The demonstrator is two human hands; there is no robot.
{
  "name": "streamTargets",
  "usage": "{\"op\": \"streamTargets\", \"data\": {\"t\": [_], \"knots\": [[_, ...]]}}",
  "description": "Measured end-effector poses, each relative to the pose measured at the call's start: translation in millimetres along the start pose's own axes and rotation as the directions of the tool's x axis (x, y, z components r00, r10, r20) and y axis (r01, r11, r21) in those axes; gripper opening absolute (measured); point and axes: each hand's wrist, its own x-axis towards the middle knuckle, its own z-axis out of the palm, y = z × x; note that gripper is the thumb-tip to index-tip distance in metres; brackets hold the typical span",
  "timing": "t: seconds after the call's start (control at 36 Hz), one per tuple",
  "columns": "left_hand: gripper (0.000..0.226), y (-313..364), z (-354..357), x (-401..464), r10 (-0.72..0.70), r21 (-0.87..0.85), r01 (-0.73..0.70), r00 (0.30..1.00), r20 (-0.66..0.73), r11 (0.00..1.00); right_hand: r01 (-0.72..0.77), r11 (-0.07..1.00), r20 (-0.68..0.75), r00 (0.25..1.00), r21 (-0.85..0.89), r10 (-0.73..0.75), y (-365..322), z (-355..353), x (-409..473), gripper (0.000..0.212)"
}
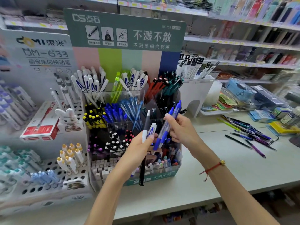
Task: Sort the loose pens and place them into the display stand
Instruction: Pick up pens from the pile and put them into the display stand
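The display stand (176, 169) is a tiered clear rack with a green header, its compartments packed with white, yellow, blue, red, teal and black pens. In front of it my left hand (138, 151) grips a small bunch of pens (146, 127): a dark one and a white one with a blue mark. My right hand (180, 129) pinches two blue click pens (167, 127), tilted with their tops up toward the right. A pile of loose pens (250, 133) lies on the counter to the right.
A white holed stand (53, 172) with white and light-blue pens sits left, with a red box (40, 127) and a rabbit figure (69, 118). A white organiser (196, 93), boxes and packets crowd the right. Shelves run behind. The counter edge (178, 207) is near me.
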Motion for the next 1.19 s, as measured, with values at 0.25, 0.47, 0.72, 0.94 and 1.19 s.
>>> {"op": "streamTargets", "data": {"t": [0.25,0.47,0.72,0.94,1.19], "knots": [[0.018,-1,-64,-24,-0.023,-0.422,-0.182,0.9,-0.436,0.888,0.251,0.959,-0.215,0.951,0.129,-0.221,-22,35,25,0.017],[0.021,-1,-100,-33,-0.032,-0.457,-0.238,0.861,-0.508,0.857,0.322,0.943,-0.05,0.944,-0.086,-0.327,-17,94,68,0.013],[0.019,1,-109,-33,-0.053,-0.465,-0.181,0.893,-0.447,0.867,0.5,0.77,0.281,0.865,-0.397,-0.417,-29,89,93,0.021],[0.017,0,-105,-30,-0.084,-0.491,-0.152,0.902,-0.424,0.858,0.57,0.58,0.351,0.819,-0.582,-0.453,-18,103,95,0.021],[0.017,2,-105,-27,-0.066,-0.512,-0.163,0.914,-0.4,0.843,0.481,0.699,0.205,0.872,-0.529,-0.445,-21,88,94,0.049]]}}
